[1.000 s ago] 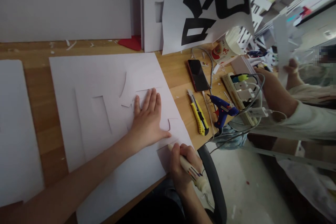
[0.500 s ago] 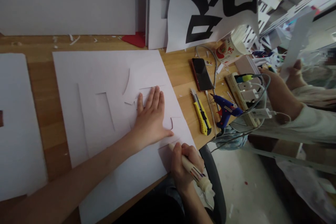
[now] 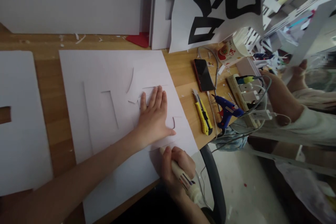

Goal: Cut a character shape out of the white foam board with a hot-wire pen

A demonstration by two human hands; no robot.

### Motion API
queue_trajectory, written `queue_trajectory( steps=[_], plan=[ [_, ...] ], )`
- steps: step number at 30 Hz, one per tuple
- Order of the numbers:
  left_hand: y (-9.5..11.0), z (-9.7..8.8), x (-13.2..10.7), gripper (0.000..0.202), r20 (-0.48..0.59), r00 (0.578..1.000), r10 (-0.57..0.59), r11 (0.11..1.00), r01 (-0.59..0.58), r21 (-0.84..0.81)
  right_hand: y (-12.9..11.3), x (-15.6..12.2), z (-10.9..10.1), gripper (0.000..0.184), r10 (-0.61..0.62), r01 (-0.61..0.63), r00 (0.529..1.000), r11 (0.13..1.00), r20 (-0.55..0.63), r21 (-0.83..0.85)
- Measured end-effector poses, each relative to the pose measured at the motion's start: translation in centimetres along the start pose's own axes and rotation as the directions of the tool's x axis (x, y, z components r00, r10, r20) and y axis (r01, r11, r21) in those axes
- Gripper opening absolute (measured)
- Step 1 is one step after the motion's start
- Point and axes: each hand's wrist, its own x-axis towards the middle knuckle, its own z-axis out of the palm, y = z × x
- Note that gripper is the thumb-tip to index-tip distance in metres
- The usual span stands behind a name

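My left hand (image 3: 154, 115) lies flat on a white foam sheet (image 3: 76, 66), fingers stretched out and thumb out to the side. Cut lines of a large character run across the sheet around it. Below the thumb, my right hand (image 3: 176, 168) is wrapped round a thick cream multicolour pen (image 3: 183, 178) with coloured sliders near its back end. The pen's tip touches or hovers just over the sheet, near a cut line; I cannot tell which. A yellow utility knife (image 3: 202, 114) rests on the table to the right, its blade out.
A blue glue gun (image 3: 226, 110), a phone (image 3: 203, 74) and a power strip (image 3: 243, 94) with cables lie right of the sheet. Behind stand a paper cup (image 3: 232, 50) and a printed sheet (image 3: 181, 14). Another person's arm (image 3: 280, 101) reaches in at the right. Another cut board (image 3: 21, 147) lies left.
My right hand and the pen have moved left and slightly down along the sheet. My left hand keeps its place on the sheet while the whole view shifts a little.
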Motion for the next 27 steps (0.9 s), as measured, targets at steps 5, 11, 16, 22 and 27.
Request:
queue_trajectory(
  steps=[5,11,16,22,27],
  plan=[
    [0.0,0.1,0.0,0.127,0.014,1.000,-0.013,1.000,0.013,0.009,-1.4,0.0,0.2,0.032,-0.116,0.118,0.992,0.992,0.048,-0.037],
    [-0.1,0.1,0.0,0.126,0.005,1.000,-0.007,1.000,0.007,0.012,-2.3,-0.2,0.6,0.035,-0.112,0.114,0.986,0.993,0.127,-0.011],
    [-0.2,0.3,0.0,0.126,-0.016,1.000,0.008,1.000,-0.008,0.007,-2.6,-0.3,1.0,0.037,-0.112,0.111,0.987,0.994,0.116,0.017],
    [-0.2,0.1,0.0,0.129,0.000,1.000,0.005,1.000,-0.005,0.010,-3.0,0.2,1.1,0.034,-0.143,0.147,0.978,0.989,0.154,-0.014],
    [-0.1,0.0,0.0,0.129,0.011,1.000,0.010,1.000,-0.010,0.016,-3.3,0.3,1.8,0.035,-0.176,0.178,0.980,0.984,0.088,-0.021]
  ],
)
